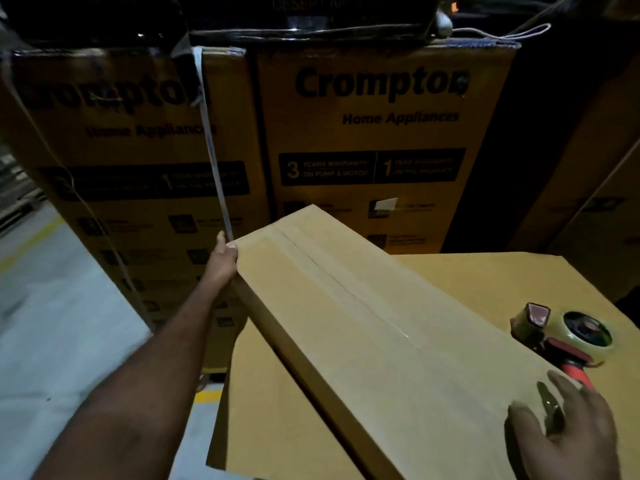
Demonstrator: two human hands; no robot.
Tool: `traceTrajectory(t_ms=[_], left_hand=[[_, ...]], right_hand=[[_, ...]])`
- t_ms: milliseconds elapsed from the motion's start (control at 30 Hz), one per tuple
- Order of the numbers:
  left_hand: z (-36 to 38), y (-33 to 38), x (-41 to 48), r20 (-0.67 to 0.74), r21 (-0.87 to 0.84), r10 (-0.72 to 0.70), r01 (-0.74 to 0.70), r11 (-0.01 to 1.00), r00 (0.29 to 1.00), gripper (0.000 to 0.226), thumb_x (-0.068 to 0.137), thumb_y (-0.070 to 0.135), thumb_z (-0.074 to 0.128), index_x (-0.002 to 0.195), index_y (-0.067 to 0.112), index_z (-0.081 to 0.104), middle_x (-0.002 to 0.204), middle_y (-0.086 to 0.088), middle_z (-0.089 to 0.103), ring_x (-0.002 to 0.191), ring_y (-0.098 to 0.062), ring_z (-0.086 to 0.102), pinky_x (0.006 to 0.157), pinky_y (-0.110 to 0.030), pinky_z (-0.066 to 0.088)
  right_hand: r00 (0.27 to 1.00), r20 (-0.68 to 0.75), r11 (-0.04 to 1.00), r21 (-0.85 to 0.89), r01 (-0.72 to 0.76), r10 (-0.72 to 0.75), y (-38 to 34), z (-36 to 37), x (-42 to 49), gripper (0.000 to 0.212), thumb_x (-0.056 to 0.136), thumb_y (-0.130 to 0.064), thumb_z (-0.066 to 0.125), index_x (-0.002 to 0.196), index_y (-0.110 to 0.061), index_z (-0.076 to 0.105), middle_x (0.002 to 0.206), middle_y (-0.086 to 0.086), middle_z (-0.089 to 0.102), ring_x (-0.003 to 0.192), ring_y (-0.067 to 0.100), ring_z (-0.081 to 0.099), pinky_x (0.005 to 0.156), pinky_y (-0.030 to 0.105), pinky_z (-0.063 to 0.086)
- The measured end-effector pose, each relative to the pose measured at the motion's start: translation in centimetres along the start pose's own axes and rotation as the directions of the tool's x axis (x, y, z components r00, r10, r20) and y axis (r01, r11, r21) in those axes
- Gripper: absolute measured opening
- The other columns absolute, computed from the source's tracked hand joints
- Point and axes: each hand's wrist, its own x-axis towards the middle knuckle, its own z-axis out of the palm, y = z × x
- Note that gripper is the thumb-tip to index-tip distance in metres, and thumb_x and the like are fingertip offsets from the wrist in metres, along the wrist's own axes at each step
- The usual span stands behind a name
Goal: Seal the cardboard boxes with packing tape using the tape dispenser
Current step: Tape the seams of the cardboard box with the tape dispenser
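Steadying the box with both hands, no tape being laid right now.

- Box: long, flat, lying across the top of a bigger box. Its long axis runs diagonally, near-right to far-left.
- Left hand: arm at full reach, at the box's far-left corner. Thumb over the top edge, so it's grasping that corner; the fingers behind are hidden.
- Right hand: at the box's near-right end, fingers spread flat and pressing on the top face, grasping nothing. Small dark shape between the fingers, can't tell what.
- Tape dispenser: lying on the bigger box, just off the box's right long edge, handle pointing toward the right hand. Nobody's holding it.
- Tape: glossy strip along the box's centre seam, following the long axis. Top seam looks done, I think; end faces not visible.

Key geometry: dispenser sits at the near-right end of the box, so the right hand is far nearer. The left hand is at the opposite end and can't reach it. Any next pass likely starts with the right hand taking that handle.

Behind the box's far end: printed cartons, one with a white strap.
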Motion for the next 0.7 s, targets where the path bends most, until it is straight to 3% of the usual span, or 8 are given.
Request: traceTrajectory(t_ms=[100, 133, 233, 333, 467, 533, 633, 700], left_hand=[[0.0, -0.4, -0.2, -0.095, -0.11, -0.053, 0.043, 0.993, 0.994, 0.053, 0.109, 0.033, 0.039, 0.161, 0.028, 0.026, 0.159, -0.01, 0.038, 0.136, -0.034, 0.048, 0.109, -0.055, 0.044], [-0.1, -0.5, -0.3, -0.117, -0.116, -0.051, 0.037, 0.993, 0.992, 0.051, 0.109, 0.033, 0.041, 0.159, 0.025, 0.032, 0.157, -0.011, 0.041, 0.134, -0.033, 0.049, 0.108, -0.054, 0.046], [-0.8, -1.2, -0.8, -0.166, -0.104, -0.036, 0.019, 0.994, 0.986, 0.037, 0.108, 0.031, 0.044, 0.142, 0.019, 0.052, 0.137, -0.012, 0.057, 0.12, -0.03, 0.058, 0.103, -0.052, 0.051], [-2.3, -2.0, -2.2, -0.214, -0.133, -0.064, 0.036, 0.991, 0.975, 0.031, 0.107, 0.029, 0.046, 0.131, 0.016, 0.059, 0.122, -0.01, 0.064, 0.109, -0.028, 0.062, 0.092, -0.046, 0.055], [-5.1, -3.5, -4.5, -0.324, -0.181, -0.089, 0.031, 0.983, 0.942, 0.03, 0.105, 0.029, 0.05, 0.123, 0.01, 0.064, 0.111, -0.01, 0.066, 0.097, -0.027, 0.062, 0.068, -0.031, 0.05], [-7.2, -4.9, -5.6, -0.388, -0.202, -0.141, 0.065, 0.977, 0.911, 0.027, 0.1, 0.035, 0.055, 0.105, 0.013, 0.07, 0.103, -0.012, 0.069, 0.092, -0.032, 0.065, 0.067, -0.036, 0.055], [-10.1, -7.8, -7.1, -0.467, -0.229, -0.229, 0.133, 0.964, 0.854, 0.026, 0.084, 0.038, 0.065, 0.078, 0.013, 0.07, 0.085, -0.017, 0.069, 0.091, -0.043, 0.071, 0.073, -0.059, 0.061], [-10.9, -8.7, -8.8, -0.486, -0.23, -0.241, 0.143, 0.963, 0.84, 0.021, 0.085, 0.025, 0.066, 0.077, 0.007, 0.065, 0.079, -0.016, 0.062, 0.09, -0.043, 0.071, 0.064, -0.049, 0.061]], right_hand=[[0.994, 0.057, 0.981, 0.169, -0.098, 0.089, 0.9, -1.0, 0.5, 0.086, 0.058, -0.046, 0.068, 0.139, -0.026, 0.051, 0.147, 0.014, 0.047, 0.13, 0.031, 0.048, 0.107, 0.035, 0.036], [0.985, 0.102, 0.968, 0.196, -0.155, 0.137, 1.0, -1.2, 0.5, 0.084, 0.063, -0.04, 0.076, 0.142, -0.029, 0.047, 0.149, 0.011, 0.048, 0.13, 0.032, 0.049, 0.109, 0.035, 0.035], [0.968, 0.181, 0.967, 0.156, -0.202, 0.173, 1.6, -1.6, 0.9, 0.074, 0.086, -0.007, 0.076, 0.15, -0.012, 0.04, 0.158, 0.005, 0.037, 0.14, 0.032, 0.041, 0.114, 0.034, 0.027], [0.962, 0.237, 0.977, 0.13, -0.17, 0.136, 1.8, -2.2, 2.0, 0.066, 0.088, -0.014, 0.075, 0.146, -0.023, 0.045, 0.156, 0.003, 0.042, 0.138, 0.03, 0.045, 0.115, 0.046, 0.035], [0.945, 0.326, 0.996, 0.061, -0.061, 0.038, -0.9, -3.2, 4.6, 0.061, 0.091, -0.018, 0.071, 0.146, -0.025, 0.047, 0.153, 0.002, 0.045, 0.136, 0.031, 0.046, 0.112, 0.049, 0.037], [0.928, 0.366, 0.996, 0.067, 0.051, -0.072, -2.7, -3.3, 5.9, 0.06, 0.092, -0.02, 0.071, 0.146, -0.025, 0.046, 0.153, 0.002, 0.045, 0.136, 0.031, 0.045, 0.11, 0.05, 0.039], [0.851, 0.473, 0.973, 0.078, 0.217, -0.228, -4.7, -2.6, 8.1, 0.059, 0.093, -0.024, 0.069, 0.147, -0.023, 0.047, 0.153, 0.005, 0.045, 0.136, 0.032, 0.045, 0.104, 0.051, 0.043], [0.805, 0.524, 0.952, 0.034, 0.304, -0.276, -5.5, -1.2, 9.5, 0.058, 0.093, -0.026, 0.069, 0.147, -0.022, 0.048, 0.152, 0.009, 0.045, 0.135, 0.033, 0.046, 0.098, 0.048, 0.045]])
